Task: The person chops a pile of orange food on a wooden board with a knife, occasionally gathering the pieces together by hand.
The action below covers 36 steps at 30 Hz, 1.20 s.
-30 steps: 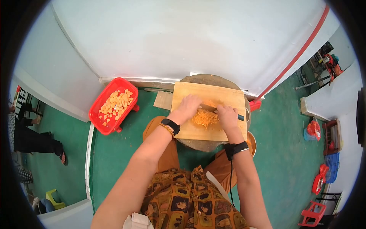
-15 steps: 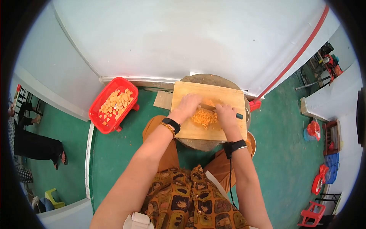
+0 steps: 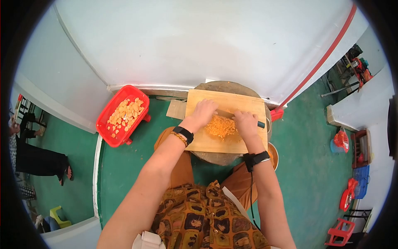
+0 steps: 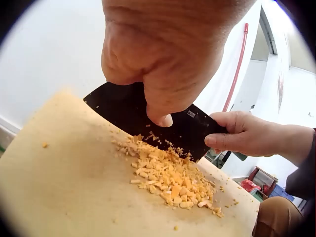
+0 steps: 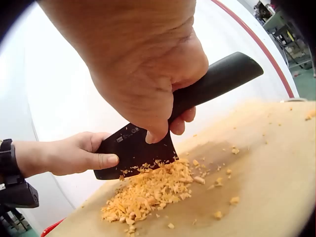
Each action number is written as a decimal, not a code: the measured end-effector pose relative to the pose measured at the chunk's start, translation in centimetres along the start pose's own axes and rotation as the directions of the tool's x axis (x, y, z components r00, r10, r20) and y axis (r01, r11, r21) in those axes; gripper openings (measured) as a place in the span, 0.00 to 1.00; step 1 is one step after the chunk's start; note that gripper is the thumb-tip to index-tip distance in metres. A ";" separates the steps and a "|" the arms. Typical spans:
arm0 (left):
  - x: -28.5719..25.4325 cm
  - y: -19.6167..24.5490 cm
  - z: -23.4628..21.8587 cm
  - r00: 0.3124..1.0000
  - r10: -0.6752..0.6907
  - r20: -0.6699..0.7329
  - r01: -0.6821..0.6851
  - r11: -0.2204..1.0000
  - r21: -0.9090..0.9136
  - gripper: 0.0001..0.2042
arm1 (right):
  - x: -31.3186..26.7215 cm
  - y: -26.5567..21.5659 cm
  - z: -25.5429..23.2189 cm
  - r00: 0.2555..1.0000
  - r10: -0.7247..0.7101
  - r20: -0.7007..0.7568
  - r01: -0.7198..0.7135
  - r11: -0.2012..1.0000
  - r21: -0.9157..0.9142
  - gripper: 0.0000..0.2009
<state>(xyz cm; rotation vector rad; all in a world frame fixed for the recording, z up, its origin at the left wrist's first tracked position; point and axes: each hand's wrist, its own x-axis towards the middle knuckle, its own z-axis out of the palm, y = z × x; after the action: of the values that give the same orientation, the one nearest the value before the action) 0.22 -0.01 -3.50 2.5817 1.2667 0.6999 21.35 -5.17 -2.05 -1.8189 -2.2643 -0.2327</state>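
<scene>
A black cleaver (image 4: 126,106) stands edge-down at the far side of a heap of chopped orange bits (image 3: 221,127) on a wooden cutting board (image 3: 203,143). My right hand (image 3: 247,124) grips the cleaver where handle meets blade, its thumb on the blade face; the dark handle (image 5: 227,74) sticks out behind. Toward the blade's front end, my left hand (image 3: 204,112) pinches the top edge, with its thumb against the near face. Small crumbs cling to the blade low down. In the right wrist view, the heap (image 5: 153,190) lies right against the cutting edge.
Under the board is a round stump-like block (image 3: 215,157). A red basin (image 3: 104,110) with orange slices stands to the left, a metal bowl (image 3: 274,157) by my right knee. The white wall (image 3: 166,50) rises just behind the board. Another person's legs (image 3: 43,159) show at far left.
Both hands stay on the cleaver, shifting only slightly; the left has moved a little up and left. More of the heap's far side shows. At far left, the other person's feet have shifted.
</scene>
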 end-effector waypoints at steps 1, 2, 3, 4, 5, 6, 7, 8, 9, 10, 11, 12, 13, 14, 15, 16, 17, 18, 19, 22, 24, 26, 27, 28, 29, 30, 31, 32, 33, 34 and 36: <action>0.2 0.2 -0.4 1.000 -0.003 -0.015 0.003 1.000 0.003 0.03 | 0.3 -0.1 -1.0 1.000 0.005 -0.001 -0.005 1.000 -0.006 0.07; 0.2 0.1 -0.2 1.000 -0.018 0.019 0.018 1.000 -0.002 0.04 | 0.3 -0.2 -1.4 1.000 0.010 -0.001 -0.010 1.000 -0.011 0.06; 0.2 -0.1 0.0 0.998 -0.033 0.051 0.034 0.999 -0.006 0.04 | 0.0 -0.2 -0.5 1.000 0.012 0.008 -0.012 1.000 -0.010 0.06; 0.2 -0.2 0.0 0.996 -0.048 0.079 0.049 0.999 -0.008 0.04 | -0.3 0.0 1.0 1.000 0.010 0.014 -0.010 1.000 -0.011 0.06; 0.0 -0.2 0.3 0.996 -0.036 0.076 0.036 0.999 0.006 0.05 | -0.2 -0.1 1.3 1.000 0.007 0.016 -0.007 1.000 -0.014 0.06; -0.3 -0.2 0.7 0.997 -0.023 0.068 0.021 1.000 0.022 0.06 | -0.1 0.1 1.5 1.000 0.008 0.012 -0.008 1.000 -0.004 0.06; -0.3 -0.4 1.0 0.998 -0.011 0.061 0.008 0.999 0.036 0.07 | -0.2 0.3 1.7 1.000 0.008 0.011 -0.008 1.000 0.006 0.06; -0.4 -0.3 0.9 0.999 -0.005 0.051 0.004 1.000 0.030 0.07 | -0.6 -0.1 1.3 1.000 0.011 0.021 -0.012 1.000 0.020 0.06; -0.6 -0.2 0.9 0.999 -0.001 0.043 0.000 1.000 0.023 0.08 | -0.8 -0.3 0.9 1.000 0.007 0.014 -0.007 1.000 0.019 0.07; -0.5 -0.2 0.7 0.999 0.008 0.032 -0.008 1.000 0.019 0.08 | -0.7 -0.2 0.3 1.000 0.004 0.001 -0.004 1.000 0.016 0.07; -0.6 0.0 0.4 0.999 0.000 0.041 -0.001 1.000 0.012 0.06 | -0.8 -0.3 -0.2 1.000 0.004 -0.009 -0.004 1.000 0.014 0.07; -0.8 0.3 -0.2 0.999 -0.007 0.050 0.007 1.000 0.006 0.05 | -0.9 -0.4 0.0 1.000 0.004 0.005 -0.004 1.000 -0.001 0.07; -0.9 0.5 -0.5 0.998 -0.015 0.057 0.015 1.000 0.001 0.05 | -1.1 -0.4 0.4 1.000 0.002 0.017 -0.002 1.000 -0.017 0.07; -1.3 0.4 -0.2 0.997 -0.017 0.073 0.017 1.000 -0.001 0.05 | -1.3 -0.5 0.7 1.000 0.000 0.029 0.001 0.999 -0.032 0.07; -1.7 0.3 0.3 0.996 -0.019 0.087 0.019 1.000 -0.002 0.05 | -1.6 -0.5 1.0 1.000 0.001 0.027 0.000 1.000 -0.006 0.07; -1.7 0.1 0.5 0.995 -0.019 0.095 0.019 1.000 -0.001 0.05 | -1.7 -0.4 1.3 1.000 -0.001 0.018 0.000 1.000 0.018 0.07; -1.5 0.1 0.3 0.997 -0.023 0.075 0.024 1.000 -0.009 0.05 | -1.5 -0.7 0.8 1.000 -0.004 0.012 0.003 0.999 0.043 0.07; -1.7 0.3 0.3 0.997 -0.031 0.065 0.033 0.999 -0.021 0.05 | -1.7 -0.8 0.4 1.000 -0.008 0.010 0.007 1.000 0.029 0.07; -1.9 0.5 0.2 0.998 -0.039 0.054 0.040 0.999 -0.034 0.05 | -1.6 -0.7 -0.1 1.000 -0.012 0.008 0.011 1.000 0.016 0.07; -1.7 0.8 -0.5 0.999 -0.026 0.042 0.027 0.999 -0.025 0.05 | -1.5 -0.7 -0.4 1.000 -0.030 0.006 0.030 0.999 0.011 0.06; -2.1 0.3 0.6 0.997 -0.019 0.071 0.020 1.000 -0.011 0.05 | -1.8 -0.8 0.1 0.999 -0.032 0.001 0.032 0.999 0.012 0.06; -1.7 -0.1 0.7 0.998 -0.007 0.059 0.008 1.000 -0.009 0.06 | -1.9 -1.1 0.3 1.000 -0.023 -0.012 0.023 1.000 -0.001 0.06; -2.1 0.1 0.6 0.999 -0.006 0.049 0.007 1.000 -0.020 0.06 | -2.1 -1.2 0.2 1.000 -0.024 -0.005 0.024 1.000 0.000 0.06; -2.4 0.3 0.5 0.999 -0.002 0.038 0.003 1.000 -0.030 0.06 | -2.1 -1.1 -0.1 1.000 -0.024 0.000 0.024 1.000 0.002 0.06; -2.3 0.7 -0.3 0.999 -0.011 0.031 0.012 1.000 -0.024 0.06 | -1.9 -1.1 -0.7 1.000 -0.023 0.000 0.023 1.000 0.001 0.06; -2.4 1.4 -1.2 0.999 -0.021 0.029 0.021 1.000 -0.022 0.06 | -2.0 -1.2 -1.0 0.999 -0.030 -0.022 0.031 0.999 0.014 0.06; -2.6 1.8 -1.6 0.999 -0.032 0.027 0.032 0.999 -0.020 0.06 | -2.2 -1.3 -1.2 0.998 -0.039 -0.044 0.040 0.999 0.026 0.06; -3.0 1.7 -1.2 0.999 -0.036 0.033 0.036 0.999 -0.012 0.06 | -2.4 -1.4 -1.3 0.997 -0.048 -0.067 0.050 0.998 0.039 0.07; -3.3 1.4 -0.6 0.999 -0.039 0.037 0.040 0.999 -0.003 0.06 | -2.7 -1.6 -0.8 0.997 -0.047 -0.063 0.049 0.998 0.035 0.07; -3.3 1.2 -0.2 0.998 -0.042 0.036 0.041 0.999 0.007 0.06 | -3.0 -1.6 -0.1 0.997 -0.048 -0.063 0.049 0.998 0.029 0.07; -2.9 0.7 -0.1 0.999 -0.020 0.042 0.020 1.000 -0.007 0.07 | -2.7 -1.6 -0.1 0.997 -0.044 -0.061 0.047 0.998 0.035 0.07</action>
<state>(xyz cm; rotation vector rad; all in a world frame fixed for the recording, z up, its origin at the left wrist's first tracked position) -0.85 -2.77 -4.13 2.5600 1.2735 0.6421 20.30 -8.05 -2.67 -1.7201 -2.2553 -0.2487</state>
